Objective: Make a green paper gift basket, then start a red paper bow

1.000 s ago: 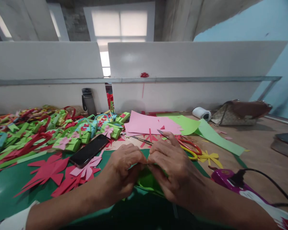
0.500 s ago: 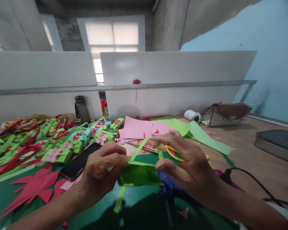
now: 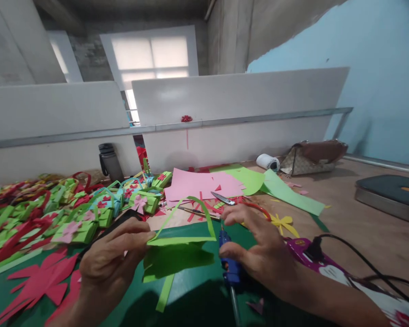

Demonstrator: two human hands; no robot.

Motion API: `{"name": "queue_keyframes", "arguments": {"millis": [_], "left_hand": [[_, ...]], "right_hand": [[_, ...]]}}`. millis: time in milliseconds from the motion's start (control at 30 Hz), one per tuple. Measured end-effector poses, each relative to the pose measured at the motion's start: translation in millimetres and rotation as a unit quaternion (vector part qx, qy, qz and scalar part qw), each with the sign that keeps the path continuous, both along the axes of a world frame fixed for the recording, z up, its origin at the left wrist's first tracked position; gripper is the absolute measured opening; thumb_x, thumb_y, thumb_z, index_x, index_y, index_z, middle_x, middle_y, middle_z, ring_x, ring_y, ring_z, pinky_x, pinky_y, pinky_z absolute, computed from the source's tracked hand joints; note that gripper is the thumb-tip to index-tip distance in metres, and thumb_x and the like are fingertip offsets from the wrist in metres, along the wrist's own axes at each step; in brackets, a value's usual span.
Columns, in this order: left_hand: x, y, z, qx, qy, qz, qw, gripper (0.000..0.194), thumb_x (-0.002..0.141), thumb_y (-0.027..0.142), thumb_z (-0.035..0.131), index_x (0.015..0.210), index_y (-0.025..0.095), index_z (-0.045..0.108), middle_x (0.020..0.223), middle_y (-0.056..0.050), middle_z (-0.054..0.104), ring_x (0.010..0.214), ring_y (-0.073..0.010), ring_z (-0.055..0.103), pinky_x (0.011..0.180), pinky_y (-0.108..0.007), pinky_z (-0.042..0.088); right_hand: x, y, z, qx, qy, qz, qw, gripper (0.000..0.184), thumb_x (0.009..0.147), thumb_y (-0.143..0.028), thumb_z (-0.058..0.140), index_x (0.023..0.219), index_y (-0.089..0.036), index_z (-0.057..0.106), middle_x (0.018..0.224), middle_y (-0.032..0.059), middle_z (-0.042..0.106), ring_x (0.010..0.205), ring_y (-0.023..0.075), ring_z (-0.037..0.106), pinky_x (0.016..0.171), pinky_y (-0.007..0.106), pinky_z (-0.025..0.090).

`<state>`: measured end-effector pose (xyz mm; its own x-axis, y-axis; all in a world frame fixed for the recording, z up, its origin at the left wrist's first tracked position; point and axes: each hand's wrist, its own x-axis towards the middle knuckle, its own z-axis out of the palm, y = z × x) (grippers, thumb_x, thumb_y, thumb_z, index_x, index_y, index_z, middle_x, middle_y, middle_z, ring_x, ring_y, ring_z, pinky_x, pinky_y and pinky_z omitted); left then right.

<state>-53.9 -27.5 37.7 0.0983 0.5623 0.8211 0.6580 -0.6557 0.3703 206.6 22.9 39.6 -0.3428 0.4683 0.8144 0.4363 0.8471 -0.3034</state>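
Note:
Between its thumb and fingers, my left hand (image 3: 114, 259) pinches the left top corner of a small light-green paper bag (image 3: 179, 261). The bag has a thin looped strip handle (image 3: 207, 218) standing up from its rim. Below the bag a loose green strip (image 3: 165, 293) shows on the green mat (image 3: 187, 309). My right hand (image 3: 264, 247) is apart from the bag, thumb and fingers spread, just over a blue glue gun (image 3: 230, 268) with a stick protruding towards me. Whether the thumb touches the glue gun I cannot tell. Scissors (image 3: 223, 198) lie beyond my right hand.
Many finished paper bags (image 3: 78, 229) are heaped at left, near a dark bottle (image 3: 111, 161). Red paper flowers (image 3: 41, 281) lie in front. Pink sheets (image 3: 201, 184) lie behind; a purple power strip (image 3: 298, 249) with a cable, a handbag (image 3: 313, 156) and a case (image 3: 391, 195) are at right.
My right hand has let go of the bag's handle and moved right, to the glue gun. The bag, still in my left hand, has shifted left and down in view.

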Motion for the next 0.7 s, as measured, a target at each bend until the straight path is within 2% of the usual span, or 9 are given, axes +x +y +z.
{"name": "queue_keyframes", "arguments": {"millis": [100, 167, 300, 500, 600, 700], "left_hand": [[-1, -4, -5.6, -0.01, -0.023, 0.013, 1.0, 0.011, 0.079, 0.016, 0.06, 0.081, 0.024, 0.068, 0.085, 0.001, 0.065, 0.074, -0.0124, 0.064, 0.057, -0.015, 0.051], [-1, -5, -8.7, -0.012, -0.023, 0.013, 1.0, 0.012, 0.079, 0.016, 0.06, 0.083, 0.025, 0.068, 0.087, 0.001, 0.065, 0.075, -0.0128, 0.065, 0.057, -0.015, 0.051], [1, -3, -14.8, -0.009, 0.021, -0.011, 1.0, 0.015, 0.08, 0.012, 0.057, 0.086, 0.023, 0.065, 0.088, -0.001, 0.064, 0.077, -0.0133, 0.065, 0.06, -0.017, 0.053], [3, 3, -21.7, 0.048, 0.133, 0.026, 0.99, 0.014, 0.078, 0.011, 0.058, 0.088, 0.02, 0.061, 0.085, -0.003, 0.066, 0.078, -0.0143, 0.065, 0.071, -0.025, 0.054], [3, 5, -21.9, 0.063, 0.171, 0.032, 0.983, 0.01, 0.079, 0.013, 0.058, 0.087, 0.018, 0.06, 0.081, -0.003, 0.067, 0.073, -0.0139, 0.065, 0.073, -0.027, 0.054], [2, 6, -22.1, 0.055, 0.196, 0.024, 0.979, 0.009, 0.082, 0.014, 0.055, 0.088, 0.018, 0.06, 0.08, -0.003, 0.067, 0.072, -0.0136, 0.064, 0.069, -0.025, 0.053]], "right_hand": [[-6, -1, -5.3, -0.035, -0.055, -0.003, 0.998, 0.019, 0.077, -0.03, 0.064, 0.089, -0.016, 0.059, 0.086, 0.0062, 0.066, 0.081, 0.019, 0.061, 0.071, 0.032, 0.05], [-10, -2, -6.3, -0.03, -0.069, 0.023, 0.997, 0.013, 0.082, -0.026, 0.058, 0.085, -0.014, 0.062, 0.082, 0.0068, 0.067, 0.078, 0.0181, 0.061, 0.069, 0.031, 0.05], [-11, -2, -8.2, 0.027, -0.08, 0.06, 0.995, 0.017, 0.086, -0.015, 0.046, 0.081, -0.012, 0.062, 0.073, 0.0066, 0.065, 0.07, 0.0165, 0.059, 0.064, 0.031, 0.047], [-8, 0, -15.2, 0.122, -0.128, 0.016, 0.984, 0.015, 0.084, -0.01, 0.047, 0.081, -0.013, 0.06, 0.071, 0.005, 0.066, 0.069, 0.0163, 0.06, 0.074, 0.037, 0.044], [-7, -1, -17.1, 0.14, -0.16, 0.014, 0.977, 0.017, 0.085, -0.009, 0.044, 0.082, -0.012, 0.061, 0.073, 0.006, 0.067, 0.071, 0.0173, 0.062, 0.076, 0.039, 0.042], [-8, -2, -16.1, 0.152, -0.175, 0.013, 0.973, 0.02, 0.087, -0.009, 0.042, 0.083, -0.013, 0.061, 0.072, 0.0054, 0.067, 0.07, 0.0167, 0.062, 0.076, 0.038, 0.042]]}}
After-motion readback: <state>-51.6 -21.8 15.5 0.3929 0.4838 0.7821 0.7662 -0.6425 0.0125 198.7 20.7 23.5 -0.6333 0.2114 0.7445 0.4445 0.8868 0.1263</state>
